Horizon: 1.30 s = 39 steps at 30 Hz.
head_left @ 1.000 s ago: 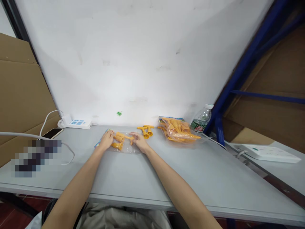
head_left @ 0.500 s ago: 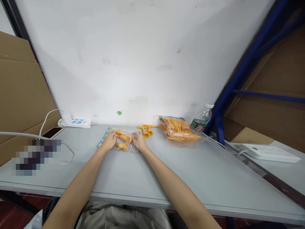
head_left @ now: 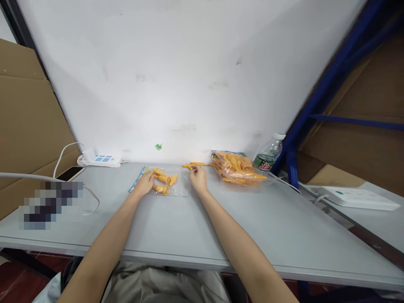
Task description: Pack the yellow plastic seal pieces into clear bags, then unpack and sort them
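A small clear plastic bag (head_left: 181, 189) with a colourful printed header lies flat on the table, holding several orange-yellow plastic pieces (head_left: 162, 190) with hollow, cup-like ends. At its header side, my left hand (head_left: 145, 184) grips the bag, its fingertips beside the pieces inside. To the right, my right hand (head_left: 198, 180) has its fingers closed around a loose orange-yellow T-shaped piece (head_left: 187, 166), whose lower part is hidden by the hand. Another loose orange-yellow piece (head_left: 198, 163) lies just behind it, near the wall.
A fuller clear bag of orange-yellow pieces (head_left: 235, 168) sits at the back right, beside a plastic bottle (head_left: 269, 153). At the left are a white power strip (head_left: 104, 160), a phone (head_left: 70, 173) and cables. A second power strip (head_left: 360, 198) lies far right, past a blue metal frame (head_left: 292, 168).
My right hand has left the bag's open end and moved right to the loose pieces, closing on one. My left hand stays at the bag.
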### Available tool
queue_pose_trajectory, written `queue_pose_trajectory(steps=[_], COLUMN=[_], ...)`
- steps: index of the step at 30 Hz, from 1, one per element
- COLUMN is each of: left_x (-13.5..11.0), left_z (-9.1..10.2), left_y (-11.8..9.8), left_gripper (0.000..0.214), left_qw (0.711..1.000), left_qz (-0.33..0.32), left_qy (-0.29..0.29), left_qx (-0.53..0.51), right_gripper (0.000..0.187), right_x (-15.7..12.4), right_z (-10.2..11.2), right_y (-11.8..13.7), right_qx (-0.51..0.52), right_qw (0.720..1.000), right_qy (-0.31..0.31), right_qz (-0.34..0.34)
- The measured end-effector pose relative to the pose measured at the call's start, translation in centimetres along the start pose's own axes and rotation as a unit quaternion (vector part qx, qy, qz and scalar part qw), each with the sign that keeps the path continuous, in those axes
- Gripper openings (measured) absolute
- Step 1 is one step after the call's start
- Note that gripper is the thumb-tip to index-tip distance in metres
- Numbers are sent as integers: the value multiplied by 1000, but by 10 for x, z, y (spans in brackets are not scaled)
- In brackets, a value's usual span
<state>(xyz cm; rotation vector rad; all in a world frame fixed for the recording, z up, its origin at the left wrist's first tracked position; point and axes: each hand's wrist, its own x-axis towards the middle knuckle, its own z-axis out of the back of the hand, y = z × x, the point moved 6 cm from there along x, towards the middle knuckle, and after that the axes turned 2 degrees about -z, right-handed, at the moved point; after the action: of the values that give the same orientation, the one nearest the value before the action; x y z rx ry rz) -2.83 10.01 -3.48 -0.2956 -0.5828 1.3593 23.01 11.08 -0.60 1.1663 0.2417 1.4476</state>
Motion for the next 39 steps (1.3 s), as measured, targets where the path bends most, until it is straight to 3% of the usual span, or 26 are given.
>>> queue_pose_trajectory(steps=[3, 7, 11, 14, 17, 20, 28, 34, 37, 39], left_x=[-1, -3, -4, -3, -2, -2, -2, -6, -7, -7], left_z=[2, 4, 5, 6, 8, 9, 3, -4, -4, -2], left_y=[3, 4, 1, 4, 10, 12, 3, -5, -7, -6], left_gripper=[52, 51, 51, 52, 53, 52, 52, 52, 53, 53], left_qw=[1000, 999, 999, 999, 995, 993, 999, 995, 992, 993], left_qz=[3, 10, 11, 36, 73, 82, -4, -36, -38, -38], left_qy=[-4, -15, -26, -40, -61, -65, -40, 37, 57, 52], left_qx=[13, 40, 39, 7, -35, -51, 5, 91, 103, 104], right_gripper=[30, 29, 24, 27, 25, 24, 41, 40, 36, 34], right_x=[6, 5, 0, -10, -27, -39, -43, -49, -46, -37], right_z=[14, 18, 18, -1, -30, -47, -55, -56, -54, -45], right_y=[-16, -30, -3, 22, 36, 40, 32, 36, 39, 39], right_qx=[-40, -94, -101, -104, -109, -95, -143, -174, -171, -169], right_qw=[999, 993, 994, 984, 953, 930, 915, 908, 914, 933], right_qy=[-27, -18, -11, 103, 247, 305, 340, 342, 323, 272], right_qz=[-24, -68, 35, 104, 140, 180, 161, 168, 177, 164])
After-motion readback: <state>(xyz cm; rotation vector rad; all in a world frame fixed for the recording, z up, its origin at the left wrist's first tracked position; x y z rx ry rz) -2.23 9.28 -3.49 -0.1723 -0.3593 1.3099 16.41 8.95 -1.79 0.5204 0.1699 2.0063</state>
